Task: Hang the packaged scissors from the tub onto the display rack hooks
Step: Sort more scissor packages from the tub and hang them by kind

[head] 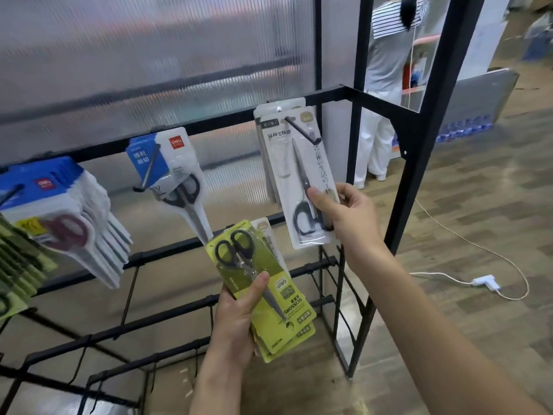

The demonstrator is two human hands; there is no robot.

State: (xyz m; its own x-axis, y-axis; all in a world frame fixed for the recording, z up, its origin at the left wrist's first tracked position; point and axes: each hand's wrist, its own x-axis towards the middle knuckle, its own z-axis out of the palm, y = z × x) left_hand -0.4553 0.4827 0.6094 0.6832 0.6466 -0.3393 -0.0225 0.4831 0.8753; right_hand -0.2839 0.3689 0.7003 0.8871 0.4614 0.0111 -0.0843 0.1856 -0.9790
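Observation:
My right hand (348, 217) pinches the lower edge of a white scissors pack (294, 181) that hangs on the rightmost hook (302, 130) of the black display rack (209, 127); other white packs hang behind it. My left hand (236, 319) grips a small stack of green scissors packs (269, 289), held upside down below the hook. The tub is out of view.
On the rack's top bar to the left hang a blue-and-white pack (173, 175) and a thick bunch of blue-topped packs (65, 217); green packs (18, 265) sit at the far left. Lower hooks (317, 271) stand bare. A person (386, 85) stands behind the rack; a white cable (484, 283) lies on the floor.

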